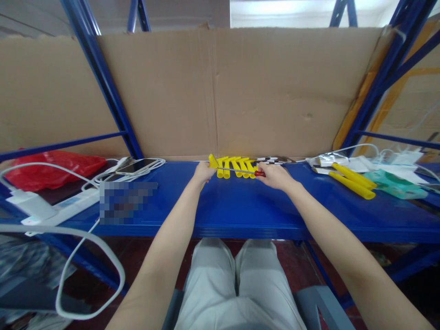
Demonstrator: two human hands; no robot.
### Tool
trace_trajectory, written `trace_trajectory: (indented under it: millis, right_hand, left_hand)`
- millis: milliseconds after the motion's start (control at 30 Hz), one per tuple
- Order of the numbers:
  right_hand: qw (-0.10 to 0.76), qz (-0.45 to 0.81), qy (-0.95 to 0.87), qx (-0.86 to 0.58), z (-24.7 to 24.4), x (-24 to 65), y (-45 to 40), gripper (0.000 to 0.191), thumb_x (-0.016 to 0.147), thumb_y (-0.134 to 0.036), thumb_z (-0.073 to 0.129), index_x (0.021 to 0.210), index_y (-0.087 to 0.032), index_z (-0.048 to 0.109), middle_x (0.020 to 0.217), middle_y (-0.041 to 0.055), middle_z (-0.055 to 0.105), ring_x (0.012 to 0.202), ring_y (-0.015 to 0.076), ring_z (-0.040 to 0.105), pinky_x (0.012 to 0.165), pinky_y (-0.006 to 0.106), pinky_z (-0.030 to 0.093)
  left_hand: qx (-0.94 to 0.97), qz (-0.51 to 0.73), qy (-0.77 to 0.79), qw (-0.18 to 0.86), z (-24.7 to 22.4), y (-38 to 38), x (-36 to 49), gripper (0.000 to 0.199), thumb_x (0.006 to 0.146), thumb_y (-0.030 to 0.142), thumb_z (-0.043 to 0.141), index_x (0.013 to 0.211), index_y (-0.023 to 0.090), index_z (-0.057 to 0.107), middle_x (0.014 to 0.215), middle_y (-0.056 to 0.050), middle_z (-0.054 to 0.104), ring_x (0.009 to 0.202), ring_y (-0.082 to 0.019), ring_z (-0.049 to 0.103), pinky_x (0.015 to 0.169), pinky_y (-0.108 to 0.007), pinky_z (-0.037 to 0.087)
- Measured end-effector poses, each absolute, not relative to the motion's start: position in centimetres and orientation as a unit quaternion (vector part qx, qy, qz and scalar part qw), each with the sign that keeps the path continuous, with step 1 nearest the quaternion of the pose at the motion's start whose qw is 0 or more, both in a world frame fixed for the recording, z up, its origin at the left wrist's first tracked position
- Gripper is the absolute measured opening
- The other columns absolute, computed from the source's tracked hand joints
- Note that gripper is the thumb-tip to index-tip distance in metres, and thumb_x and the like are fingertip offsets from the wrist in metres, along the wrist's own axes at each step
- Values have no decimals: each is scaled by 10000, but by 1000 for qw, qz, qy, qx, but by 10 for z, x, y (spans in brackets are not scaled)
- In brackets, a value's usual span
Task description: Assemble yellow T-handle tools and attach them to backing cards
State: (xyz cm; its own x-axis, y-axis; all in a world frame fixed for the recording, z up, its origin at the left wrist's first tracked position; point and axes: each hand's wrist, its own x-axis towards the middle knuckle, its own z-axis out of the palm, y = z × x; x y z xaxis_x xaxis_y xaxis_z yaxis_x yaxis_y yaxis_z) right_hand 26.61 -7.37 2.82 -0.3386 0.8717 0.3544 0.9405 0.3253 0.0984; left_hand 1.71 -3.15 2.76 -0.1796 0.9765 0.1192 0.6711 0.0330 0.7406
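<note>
My left hand (pixel 203 173) is closed around a yellow angled tube piece (pixel 212 161), whose upper end sticks out above the fingers. A screwdriver (pixel 260 174) with a red handle is gripped in my right hand (pixel 277 176). Its long metal shaft points left, and the tip reaches the piece in my left hand; whether it goes inside I cannot tell. Behind the shaft, several yellow angled tube pieces (pixel 237 164) lie side by side in a row on the blue shelf (pixel 247 204). The fingertips of both hands are partly hidden.
Cardboard (pixel 275 91) stands along the back. On the left are a red plastic bag (pixel 55 169), a white power strip (pixel 72 205), cables and a phone (pixel 139 166). Two long yellow tubes (pixel 354 183) lie on the right beside a green plastic packet (pixel 395 184). A black-and-white checkered item (pixel 271 160) lies behind my right hand.
</note>
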Motion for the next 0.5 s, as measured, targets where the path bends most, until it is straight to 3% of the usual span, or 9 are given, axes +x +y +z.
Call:
trace_trajectory:
  millis: [500]
  right_hand:
    - [116,-94,-824,-546,26,265,-70,203,914,-308,512,1023,-174,618,1030,115,707,907,219,659,696,267,417]
  left_hand:
    - [602,347,687,215,27,-28,15,114,797,226,621,738,134,654,439,-2,511,418,-141,518,432,-218,367]
